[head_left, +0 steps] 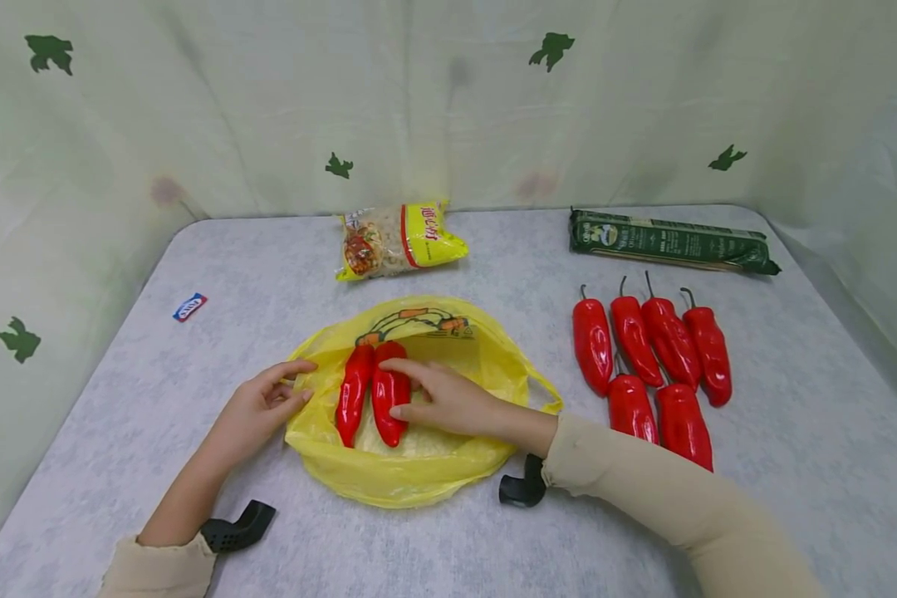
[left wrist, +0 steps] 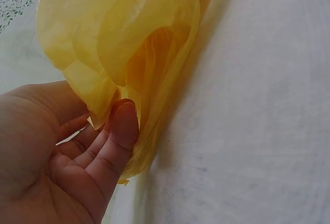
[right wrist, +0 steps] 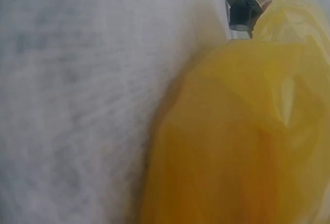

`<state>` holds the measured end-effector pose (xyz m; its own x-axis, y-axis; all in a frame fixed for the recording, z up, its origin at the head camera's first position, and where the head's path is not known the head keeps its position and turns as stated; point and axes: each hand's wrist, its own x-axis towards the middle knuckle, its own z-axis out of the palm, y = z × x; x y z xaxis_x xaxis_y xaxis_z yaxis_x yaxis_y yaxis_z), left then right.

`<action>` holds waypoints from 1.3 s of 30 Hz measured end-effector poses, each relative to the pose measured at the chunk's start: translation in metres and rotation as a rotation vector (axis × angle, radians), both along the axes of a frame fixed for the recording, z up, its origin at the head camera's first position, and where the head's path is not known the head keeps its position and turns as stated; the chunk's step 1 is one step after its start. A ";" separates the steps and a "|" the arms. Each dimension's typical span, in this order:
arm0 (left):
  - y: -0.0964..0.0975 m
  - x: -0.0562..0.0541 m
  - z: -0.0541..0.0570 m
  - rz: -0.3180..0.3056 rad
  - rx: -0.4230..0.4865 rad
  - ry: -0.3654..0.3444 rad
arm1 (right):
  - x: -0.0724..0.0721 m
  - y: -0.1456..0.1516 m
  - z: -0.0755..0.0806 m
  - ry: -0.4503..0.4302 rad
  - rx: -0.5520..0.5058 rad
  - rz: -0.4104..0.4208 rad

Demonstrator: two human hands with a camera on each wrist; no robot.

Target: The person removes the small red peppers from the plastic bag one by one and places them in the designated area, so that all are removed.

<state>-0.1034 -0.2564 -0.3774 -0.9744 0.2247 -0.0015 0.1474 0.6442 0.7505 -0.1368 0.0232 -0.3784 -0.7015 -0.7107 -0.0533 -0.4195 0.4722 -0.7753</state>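
A yellow plastic bag lies on the table with its mouth spread wide. Inside it, two long red peppers lie side by side. My right hand reaches into the bag and holds the right-hand red pepper between thumb and fingers. On the left, my left hand pinches the bag's rim; the left wrist view shows the thumb against the yellow film. In the right wrist view the bag's side hides the right hand.
Several more red peppers lie right of the bag, partly behind the right sleeve. At the back are a yellow-and-clear food packet and a long dark green packet. A small blue-and-red wrapper lies at left.
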 end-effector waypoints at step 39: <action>0.001 0.000 0.000 -0.012 0.042 0.010 | 0.010 0.027 0.036 -0.216 -0.081 -0.083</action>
<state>-0.1032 -0.2552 -0.3779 -0.9715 0.2364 0.0183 0.1630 0.6099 0.7755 -0.1264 0.0500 -0.3424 -0.7359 -0.6594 -0.1535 -0.2026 0.4308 -0.8794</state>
